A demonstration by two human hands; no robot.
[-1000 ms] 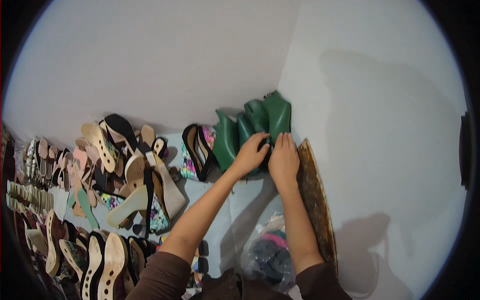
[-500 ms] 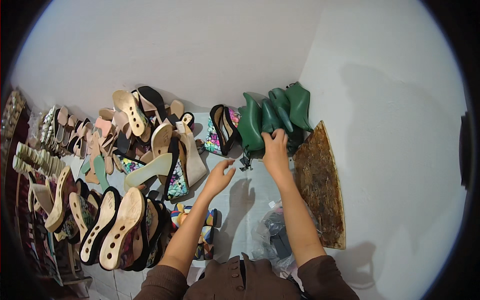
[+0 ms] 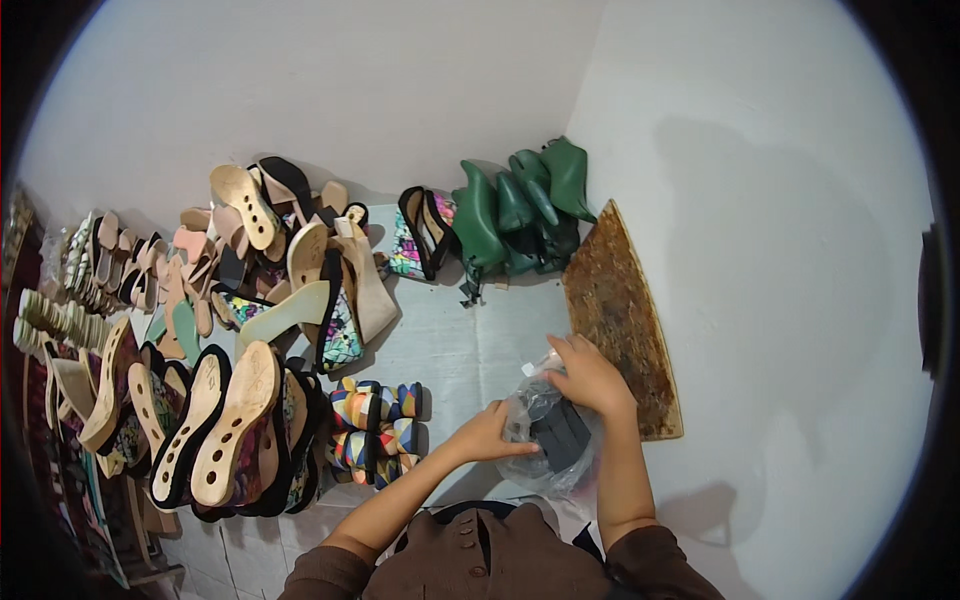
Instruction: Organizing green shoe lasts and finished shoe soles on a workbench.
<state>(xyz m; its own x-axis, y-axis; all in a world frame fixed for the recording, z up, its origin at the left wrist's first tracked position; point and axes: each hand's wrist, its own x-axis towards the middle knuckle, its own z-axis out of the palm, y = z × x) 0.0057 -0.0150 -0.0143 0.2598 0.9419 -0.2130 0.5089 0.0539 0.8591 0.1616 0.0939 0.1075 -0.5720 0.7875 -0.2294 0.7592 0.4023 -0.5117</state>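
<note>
A clear plastic bag (image 3: 512, 425) with dark grey block-like pieces (image 3: 562, 437) inside lies close in front of me. My left hand (image 3: 480, 433) rests against its left side, fingers and thumb apart. Over the bag's upper right is my right hand (image 3: 597, 378), its fingers bent and closing on the crumpled plastic near a small white tag (image 3: 529, 370). Part of the bag is hidden under that hand. Farther off, several green shoe lasts (image 3: 480, 215) stand together against the wall, next to a floral wedge shoe (image 3: 420, 235).
To the right a worn brown board (image 3: 625, 325) leans by the white wall. Wedge soles and sandals are heaped at the left, among them a pale wooden sole (image 3: 238, 420). Multicoloured patterned wedges (image 3: 378, 430) sit left of my left hand, on the pale blue sheet (image 3: 450, 345).
My right hand has left the green shoe lasts and come back toward me to the plastic bag. My left hand has moved down and right to the bag's side. The view has shifted slightly.
</note>
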